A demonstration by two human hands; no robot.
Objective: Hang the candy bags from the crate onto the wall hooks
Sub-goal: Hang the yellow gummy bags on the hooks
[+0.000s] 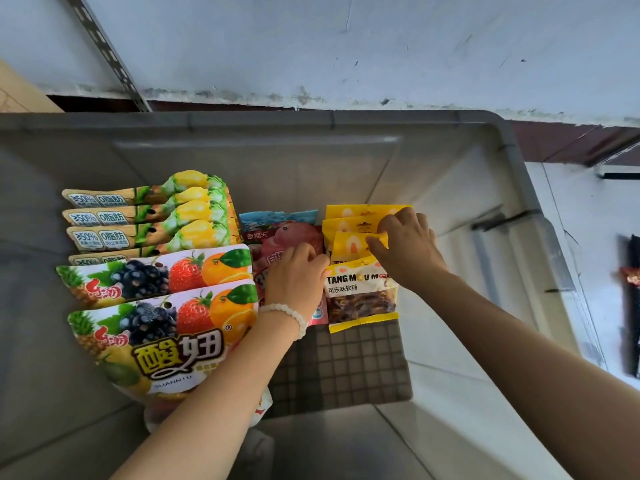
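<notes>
A grey plastic crate (512,143) holds rows of candy bags. A stack of yellow cola-gummy bags (360,292) lies at the right of the crate floor. My right hand (405,247) reaches into that stack and its fingers pinch the top edge of one yellow bag. My left hand (298,278), with a white bead bracelet at the wrist, rests on the pink peach-candy bags (280,237) beside the yellow stack, its fingertips curled at the nearest yellow bag's left edge. No wall hooks are visible.
Fruit-print bags (162,327) and corn-print bags (145,220) fill the crate's left side. The crate's grid floor (346,368) shows in front of the yellow stack. A white scuffed wall (346,46) rises behind the crate, with a perforated metal rail (104,50) at the upper left.
</notes>
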